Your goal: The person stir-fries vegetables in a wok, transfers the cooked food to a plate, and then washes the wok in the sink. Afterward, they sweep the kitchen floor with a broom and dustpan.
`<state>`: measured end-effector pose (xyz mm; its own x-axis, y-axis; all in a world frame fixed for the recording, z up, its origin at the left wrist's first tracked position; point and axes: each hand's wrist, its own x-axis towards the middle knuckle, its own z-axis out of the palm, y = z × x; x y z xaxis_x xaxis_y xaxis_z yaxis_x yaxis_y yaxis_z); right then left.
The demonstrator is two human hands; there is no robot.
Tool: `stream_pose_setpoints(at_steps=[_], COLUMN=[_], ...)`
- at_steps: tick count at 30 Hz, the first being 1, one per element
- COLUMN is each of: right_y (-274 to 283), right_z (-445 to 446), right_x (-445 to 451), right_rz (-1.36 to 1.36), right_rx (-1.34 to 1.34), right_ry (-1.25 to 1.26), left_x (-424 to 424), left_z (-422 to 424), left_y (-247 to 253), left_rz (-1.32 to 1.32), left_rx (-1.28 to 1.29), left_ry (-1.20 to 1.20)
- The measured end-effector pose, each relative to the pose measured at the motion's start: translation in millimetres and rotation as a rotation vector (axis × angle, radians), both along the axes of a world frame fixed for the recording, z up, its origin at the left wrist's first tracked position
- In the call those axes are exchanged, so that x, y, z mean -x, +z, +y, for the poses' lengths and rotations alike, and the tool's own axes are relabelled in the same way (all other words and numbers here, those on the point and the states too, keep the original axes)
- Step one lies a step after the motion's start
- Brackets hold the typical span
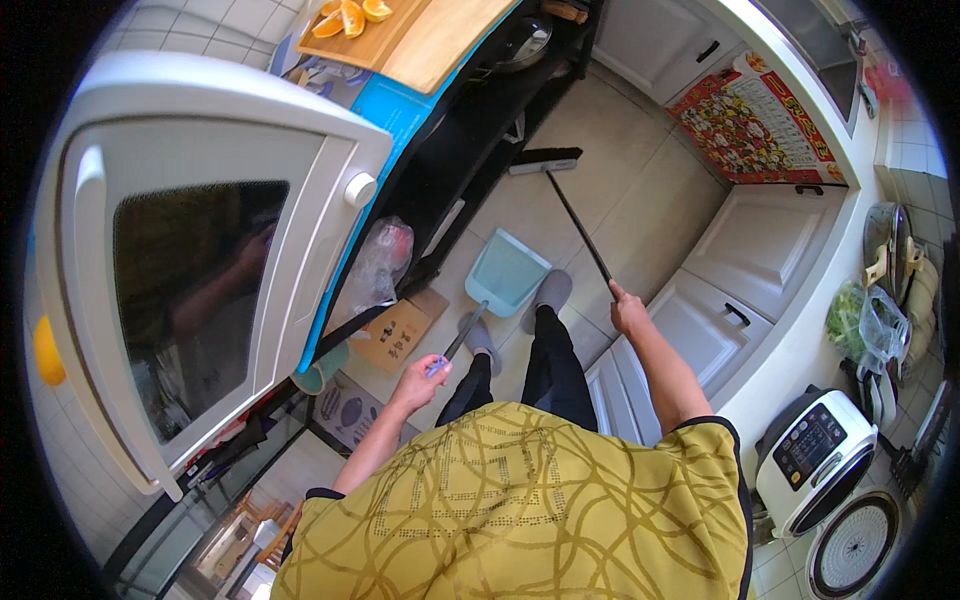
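Observation:
My left hand (420, 384) is closed around the upper end of the dark handle of a dustpan (504, 271). The pale blue-green pan lies on the tiled floor in front of my slippers. My right hand (631, 309) grips the dark stick of a broom (576, 217). Its broom head (546, 160), grey with black bristles, rests on the floor farther ahead, beside the foot of the black shelf. A stretch of floor separates the broom head from the dustpan.
On my left, a black shelf rack (465, 142) carries a white oven (202, 262) and a wooden board (397, 37) with orange wedges. Below stands a cardboard box (397, 330). White cabinets (765, 247) line the right, under a counter with a rice cooker (814, 457).

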<state>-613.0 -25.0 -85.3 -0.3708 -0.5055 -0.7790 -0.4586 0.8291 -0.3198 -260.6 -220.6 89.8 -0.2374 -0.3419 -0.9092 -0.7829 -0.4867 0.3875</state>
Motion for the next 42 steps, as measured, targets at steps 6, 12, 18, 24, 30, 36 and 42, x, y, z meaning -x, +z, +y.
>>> stream_pose_setpoints(at_steps=[6, 12, 18, 24, 30, 36, 42], right_y=[3.3, 32.3, 87.6, 121.4, 124.0, 123.5, 114.6], right_z=[20.1, 42.4, 70.9, 106.3, 107.5, 11.3, -0.8], right_x=[-41.2, -69.3, -90.2, -114.7, -128.0, -96.4, -75.4], right_rz=[0.013, 0.076, 0.115, 0.099, 0.126, 0.140, 0.134], right_rx=[-0.093, -0.197, -0.297, -0.144, 0.164, 0.092, -0.098], right_ry=[0.087, 0.217, 0.184, -0.007, -0.155, -0.076, -0.001], left_x=[-57.5, -99.6, -119.9, -117.4, -119.7, -104.2, -94.0], left_z=[4.4, 1.0, 1.6, 4.6, 4.1, 8.0, 6.6], left_y=[-7.9, -3.1, -10.7, -15.5, -16.9, -15.0, -8.8], left_rz=[0.066, 0.088, 0.101, 0.071, 0.064, 0.078, 0.073], left_rx=[0.017, 0.049, 0.073, 0.100, 0.071, 0.073, 0.052], left_ry=[-0.086, -0.161, -0.260, -0.318, -0.191, -0.177, -0.128])
